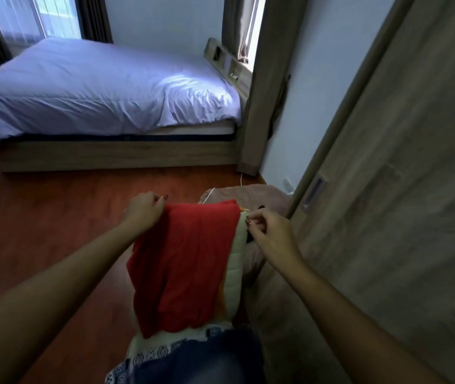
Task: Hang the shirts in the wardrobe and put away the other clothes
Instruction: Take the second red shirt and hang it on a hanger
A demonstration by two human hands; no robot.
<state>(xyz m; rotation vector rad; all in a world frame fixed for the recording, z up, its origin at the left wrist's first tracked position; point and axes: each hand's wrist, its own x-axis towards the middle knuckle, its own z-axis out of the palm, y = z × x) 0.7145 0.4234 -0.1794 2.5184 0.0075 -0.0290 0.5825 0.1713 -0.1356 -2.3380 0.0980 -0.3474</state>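
Beside the wardrobe door (403,189), two hands, left hand (143,210) and right hand (269,231), grip one red garment (184,264).

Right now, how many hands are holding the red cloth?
2. The left hand grips the red cloth at its top left corner; the right hand pinches the top right.

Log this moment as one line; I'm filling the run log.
left hand: grips red garment top edge | right hand: pinches other top corner | garment: hanging, off floor | wardrobe door: at right
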